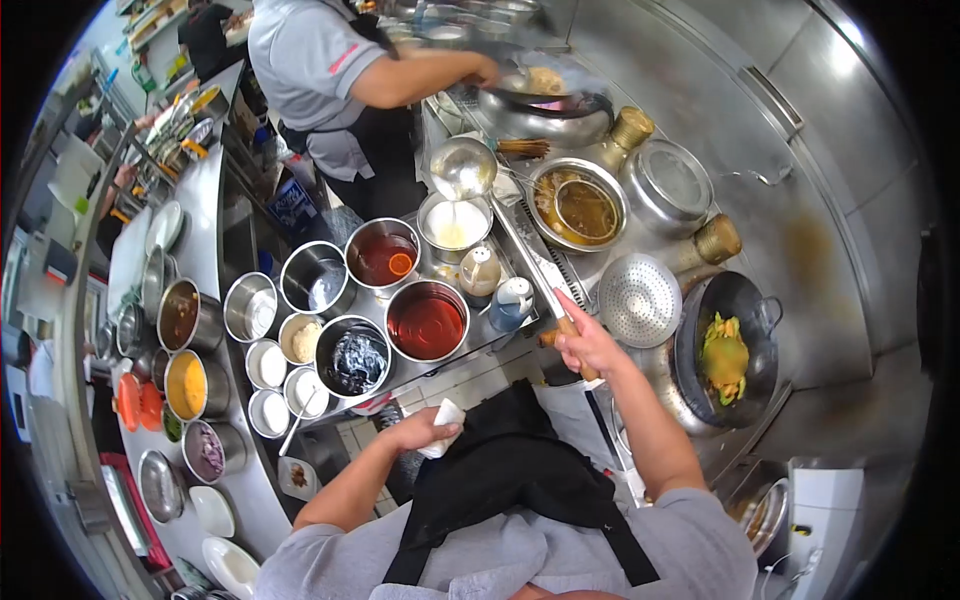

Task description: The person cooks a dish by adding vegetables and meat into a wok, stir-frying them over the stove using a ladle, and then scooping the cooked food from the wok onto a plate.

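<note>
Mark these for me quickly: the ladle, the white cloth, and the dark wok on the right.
Ladle (462, 170): head view, on its metal bowl.
White cloth (452, 412): head view, on its exposed upper part.
Dark wok (762, 352): head view, on its bare inner wall.

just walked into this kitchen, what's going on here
The person's right hand grips the wooden handle of a long ladle, its bowl at the far edge of a steel pot with pale contents. The left hand holds a white cloth. On the right, yellow and green food sits in a dark wok that neither hand touches. Ahead, a co-worker's hand is at a blurred pan.
</note>
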